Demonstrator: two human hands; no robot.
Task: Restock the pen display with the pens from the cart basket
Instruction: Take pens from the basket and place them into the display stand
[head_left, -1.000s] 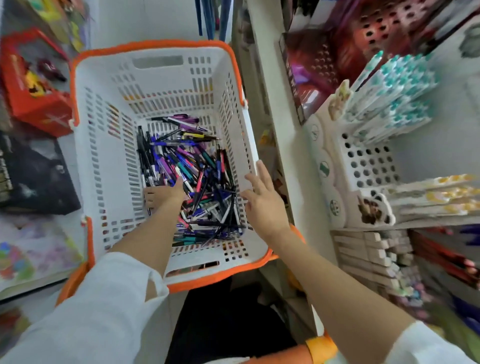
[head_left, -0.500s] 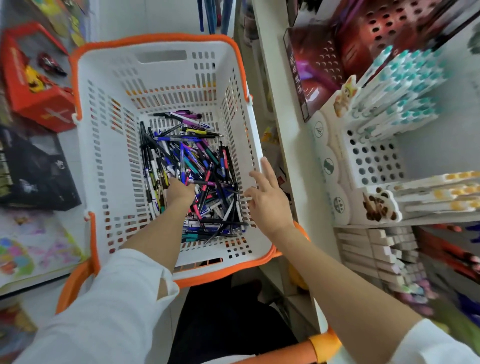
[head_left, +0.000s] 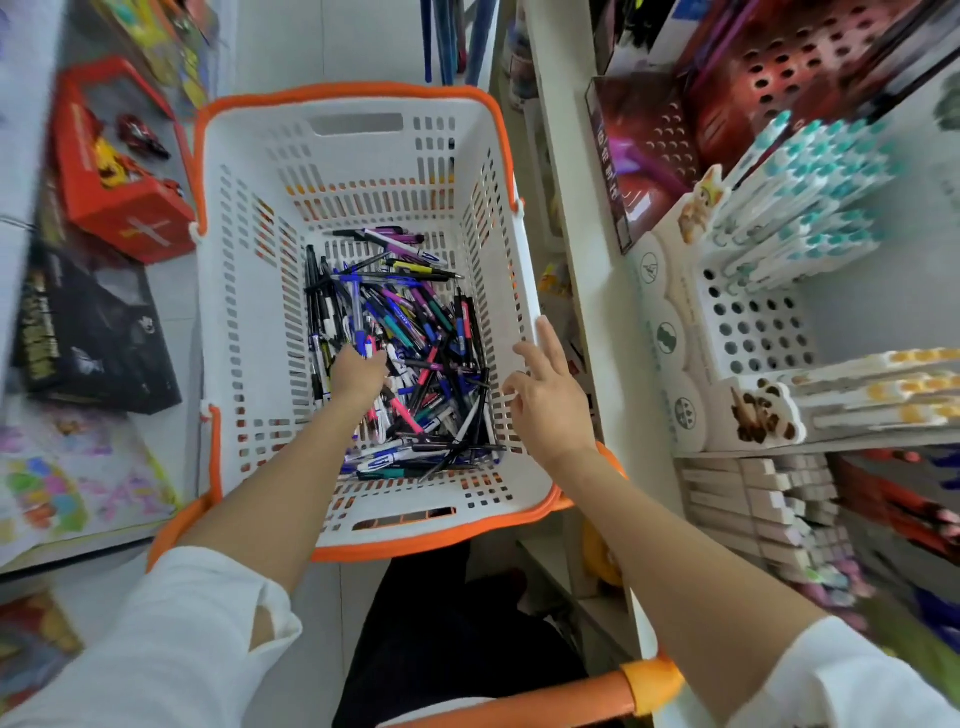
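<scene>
A white cart basket with an orange rim (head_left: 249, 322) stands in front of me and holds a heap of several mixed pens (head_left: 431, 343). My left hand (head_left: 358, 374) reaches down into the heap, its fingers curled into the pens around a few of them; the fingertips are hidden. My right hand (head_left: 545, 400) hovers with spread fingers at the basket's right wall, holding nothing. To the right is the white perforated pen display (head_left: 753, 332), with teal-capped pens (head_left: 810, 197) in its upper holes and many lower holes bare.
A shelf edge (head_left: 576, 291) runs close along the basket's right side. Below the display lie rows of yellow-capped pens (head_left: 883, 384) and stacked boxes (head_left: 753, 499). Red and black toy boxes (head_left: 114, 197) sit on the left. The orange cart handle (head_left: 571, 701) is near me.
My left hand moved from the heap's left side to its middle and dug into the pens. The right hand stayed at the basket's right wall with fingers spread.
</scene>
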